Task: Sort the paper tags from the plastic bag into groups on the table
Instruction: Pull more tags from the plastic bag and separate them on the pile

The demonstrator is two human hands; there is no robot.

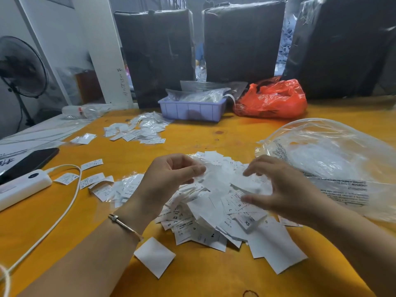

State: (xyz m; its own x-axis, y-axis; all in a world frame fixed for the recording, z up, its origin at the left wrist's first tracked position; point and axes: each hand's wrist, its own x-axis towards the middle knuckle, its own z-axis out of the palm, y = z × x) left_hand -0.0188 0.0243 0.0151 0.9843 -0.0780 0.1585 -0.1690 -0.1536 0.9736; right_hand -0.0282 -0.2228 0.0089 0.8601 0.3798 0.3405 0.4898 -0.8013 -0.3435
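Left hand (171, 174): fingers curled, thumb and forefinger pinching a blurred white tag (211, 171) at its edge.
Right hand (285, 189): fingers spread and loosely bent above the heap; whether they grip any tag cannot be told.
Tag heap (214, 215): loose white tags under and between both sets of fingers.
Plastic bag (334, 163): clear, crumpled, just beyond the right fingertips.
Sorted group (137, 129): well beyond the left fingers.
Table (214, 133): orange.

Left hand (171, 174) pinching, right hand (285, 189) spread, fingers loosely curled.
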